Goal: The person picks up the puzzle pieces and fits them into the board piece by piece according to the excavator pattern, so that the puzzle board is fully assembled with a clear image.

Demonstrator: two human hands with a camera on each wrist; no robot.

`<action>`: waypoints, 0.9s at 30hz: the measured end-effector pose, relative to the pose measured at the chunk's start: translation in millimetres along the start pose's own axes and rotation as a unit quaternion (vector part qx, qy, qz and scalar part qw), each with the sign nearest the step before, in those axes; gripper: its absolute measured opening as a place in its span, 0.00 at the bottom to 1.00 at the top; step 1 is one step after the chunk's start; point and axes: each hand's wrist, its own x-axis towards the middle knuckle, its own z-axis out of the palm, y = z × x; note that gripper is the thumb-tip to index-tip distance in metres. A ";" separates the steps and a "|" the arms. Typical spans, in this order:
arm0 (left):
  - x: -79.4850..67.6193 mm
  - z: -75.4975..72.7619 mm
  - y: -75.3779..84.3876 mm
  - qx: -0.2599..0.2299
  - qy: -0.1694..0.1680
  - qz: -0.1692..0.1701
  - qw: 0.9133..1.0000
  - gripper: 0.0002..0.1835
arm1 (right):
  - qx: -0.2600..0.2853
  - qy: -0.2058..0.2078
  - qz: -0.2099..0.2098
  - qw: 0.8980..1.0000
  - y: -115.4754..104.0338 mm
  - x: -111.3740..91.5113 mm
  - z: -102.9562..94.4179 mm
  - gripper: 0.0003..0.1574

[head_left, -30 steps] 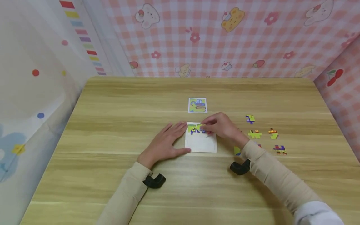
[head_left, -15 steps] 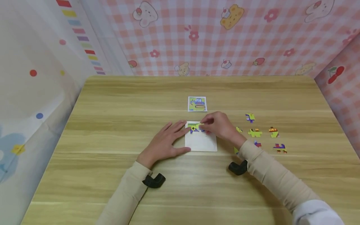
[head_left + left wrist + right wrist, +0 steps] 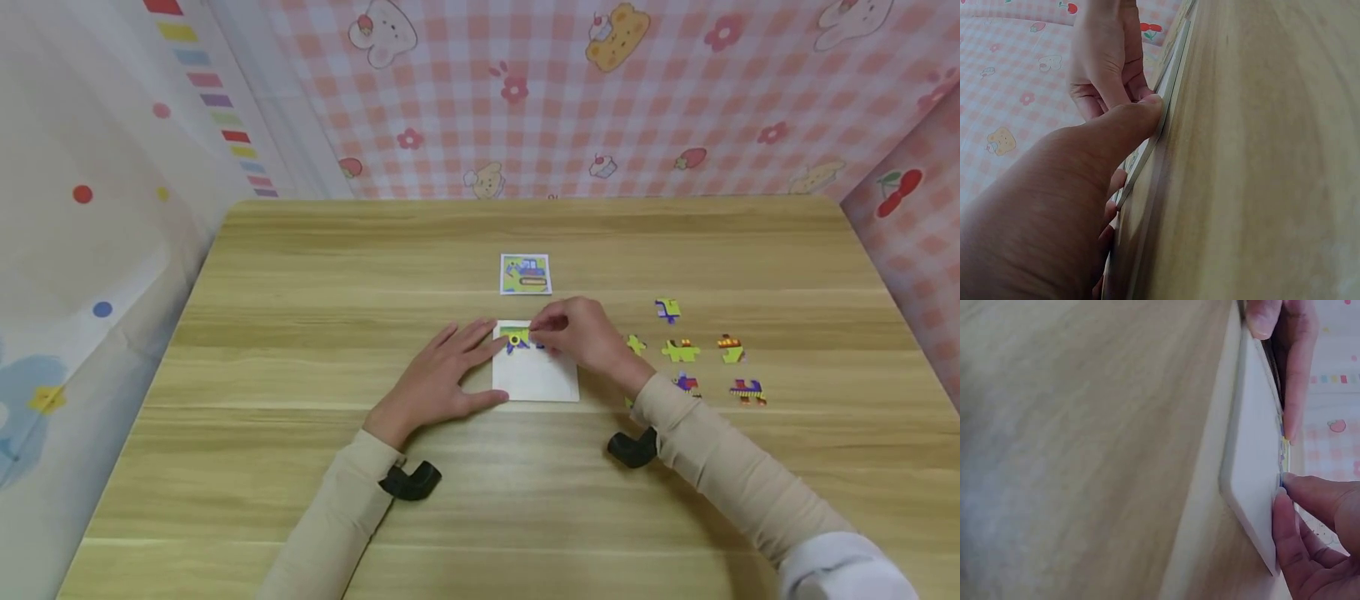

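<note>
A square white puzzle board (image 3: 536, 379) lies on the table with a yellow-green puzzle piece (image 3: 514, 340) in its upper left corner. My left hand (image 3: 442, 379) rests along the board's left side, fingers fairly straight and spread. Its thumb lies at the lower left corner, its index fingertip at the placed piece. Over the board's top, my right hand (image 3: 585, 333) pinches another puzzle piece (image 3: 1282, 478) between thumb and fingers, right beside the first one. Most of that pinched piece is hidden by the fingers.
Behind the board lies a small picture card (image 3: 525, 275) of a blue digger. Several loose puzzle pieces (image 3: 680, 352) are scattered to the right, some partly behind my right forearm. A pink checked cloth (image 3: 465, 100) hangs along the table's far edge.
My right hand has shifted slightly left with the pinched piece, closer against the placed one. The left hand stays on the board. The head view has tilted a little.
</note>
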 end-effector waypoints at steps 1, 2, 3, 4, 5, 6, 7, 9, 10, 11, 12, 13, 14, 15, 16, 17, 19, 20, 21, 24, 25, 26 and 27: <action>0.1 0.1 -0.1 0.000 0.000 0.000 1.000 0.44 | -0.006 -0.001 -0.004 1.000 -0.1 -0.3 0.1 0.06; 0.1 0.4 -0.4 0.001 0.000 0.000 1.000 0.44 | -0.015 -0.003 -0.010 1.000 -0.2 -0.7 0.0 0.07; 0.2 0.6 -0.5 0.002 0.000 -0.001 1.000 0.44 | -0.027 -0.005 -0.020 0.999 -0.2 -1.1 -0.2 0.08; 0.4 0.9 -0.7 0.002 -0.001 -0.001 1.000 0.44 | -0.037 -0.007 -0.029 0.999 -0.4 -1.5 -0.6 0.09; 0.6 1.0 -0.7 0.003 -0.002 -0.001 1.000 0.44 | -0.049 -0.010 -0.041 0.998 -0.3 -1.8 -1.1 0.11; 0.7 1.0 -0.6 0.002 -0.002 -0.002 1.000 0.44 | -0.059 -0.012 -0.053 0.997 -0.4 -2.1 -1.7 0.12; 0.8 1.0 -0.6 0.002 -0.003 -0.002 1.000 0.44 | -0.067 -0.015 -0.065 0.996 -0.4 -2.4 -2.4 0.13; 0.9 0.7 -0.5 0.001 -0.005 -0.005 1.000 0.44 | -0.076 -0.020 -0.086 0.993 0.0 -2.4 -3.6 0.14; 1.0 0.5 -0.4 0.000 -0.006 -0.005 1.000 0.44 | -0.078 -0.022 -0.092 0.992 0.0 -2.5 -4.2 0.15; 1.0 0.3 -0.3 -0.001 -0.006 -0.006 1.000 0.44 | -0.079 -0.023 -0.097 0.992 0.0 -2.7 -4.6 0.15; 1.0 0.1 -0.3 -0.002 -0.007 -0.007 1.000 0.44 | -0.080 -0.024 -0.100 0.991 -0.2 -3.0 -4.9 0.15; 1.0 -0.1 -0.5 -0.003 -0.008 -0.008 1.000 0.44 | -0.081 -0.025 -0.103 0.991 -0.3 -3.0 -5.1 0.15; 1.0 -0.3 -0.5 -0.004 -0.008 -0.008 1.000 0.44 | -0.081 -0.025 -0.103 0.991 -0.7 -3.2 -5.2 0.14; 1.1 -0.4 -0.6 -0.006 -0.008 -0.009 1.000 0.44 | -0.081 -0.025 -0.103 0.991 -1.2 -3.4 -5.2 0.14; 1.2 -0.7 -0.6 -0.008 -0.008 -0.009 1.000 0.44 | -0.083 -0.025 -0.103 0.991 -1.7 -3.7 -5.2 0.14; 1.3 -1.0 -0.5 -0.010 -0.009 -0.010 1.000 0.44 | -0.083 -0.025 -0.101 0.991 -2.0 -3.9 -5.2 0.14; 1.3 -1.5 -0.3 -0.013 -0.008 -0.010 1.000 0.44 | -0.085 -0.025 -0.100 0.991 -2.3 -3.9 -5.1 0.14; 1.1 -1.8 -0.2 -0.013 -0.008 -0.010 1.000 0.44 | -0.084 -0.025 -0.098 0.991 -2.4 -3.8 -4.9 0.14; 1.1 -2.1 0.0 -0.014 -0.008 -0.009 1.000 0.44 | -0.084 -0.025 -0.099 0.991 -2.4 -3.6 -5.0 0.14; 0.8 -2.7 0.1 -0.013 -0.009 -0.008 1.000 0.44 | -0.079 -0.028 -0.097 0.992 -2.0 -3.2 -4.7 0.14; 0.7 -3.0 0.1 -0.013 -0.009 -0.008 1.000 0.44 | -0.078 -0.029 -0.097 0.992 -1.9 -3.2 -4.6 0.14; 0.7 -3.1 0.1 -0.012 -0.011 -0.008 1.000 0.44 | -0.076 -0.030 -0.097 0.992 -1.9 -3.2 -4.5 0.14; 0.7 -3.3 0.1 -0.011 -0.012 -0.009 1.000 0.44 | -0.076 -0.030 -0.098 0.992 -2.2 -3.4 -4.4 0.14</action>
